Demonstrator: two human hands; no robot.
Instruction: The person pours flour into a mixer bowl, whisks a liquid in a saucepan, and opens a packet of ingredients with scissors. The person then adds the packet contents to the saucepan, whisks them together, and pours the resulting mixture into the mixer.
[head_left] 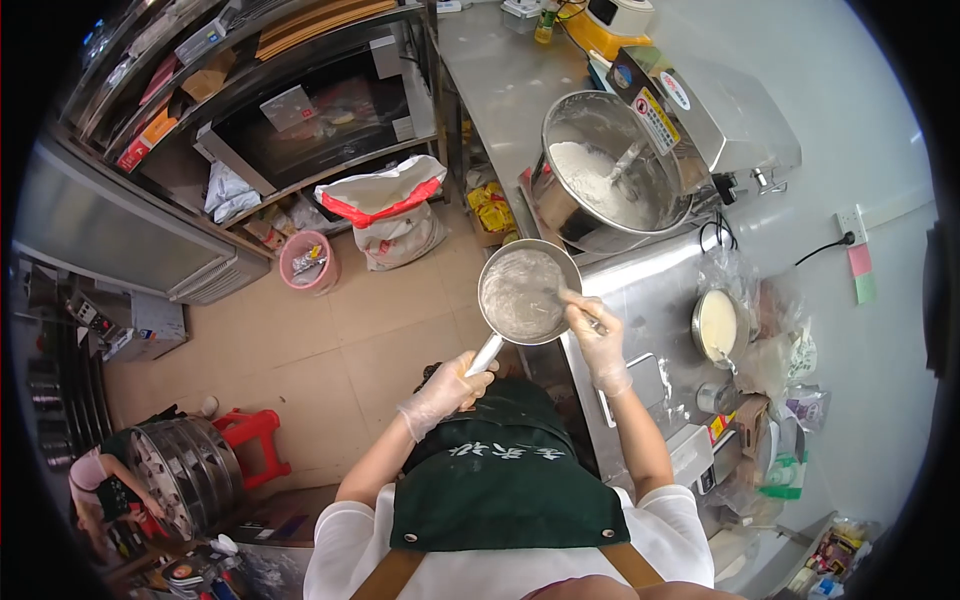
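From my end: white characters run in one line across the bib of the dark green cloth apron (pixel 510 462). On the silver metal mixer head (pixel 745 125) I pick out a yellow-and-white rectangular warning label (pixel 656 120) with a red sign — and, beside it, a white oval sticker (pixel 676 90) with red print. Orange-red cardboard box (pixel 146 142), upper-left shelf: pale lettering, too small for me. Yellow-and-red label (pixel 720 426) among the right-hand clutter — print likewise too small.
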